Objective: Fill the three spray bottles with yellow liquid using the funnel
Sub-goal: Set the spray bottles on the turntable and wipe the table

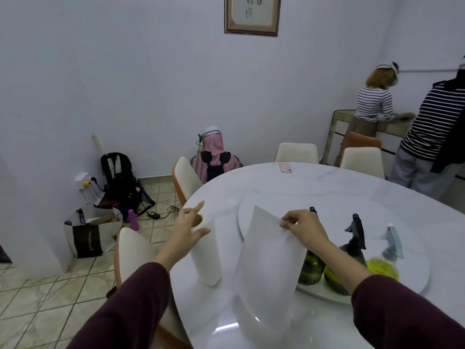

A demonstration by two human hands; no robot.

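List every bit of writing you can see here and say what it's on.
Framed picture on the wall: dark brush-style characters, cut off at the top edge, not readable.
Dark panel of the tote bag on the floor: a line of small pale lettering, too small and blurred to read.
Spray bottles, paper towel roll, phone: no text visible.

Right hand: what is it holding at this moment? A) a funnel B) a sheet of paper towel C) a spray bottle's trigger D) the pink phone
B: the right hand pinches the top corner of a paper towel sheet hanging in front of the spray bottles, while the left hand steadies the paper towel roll.
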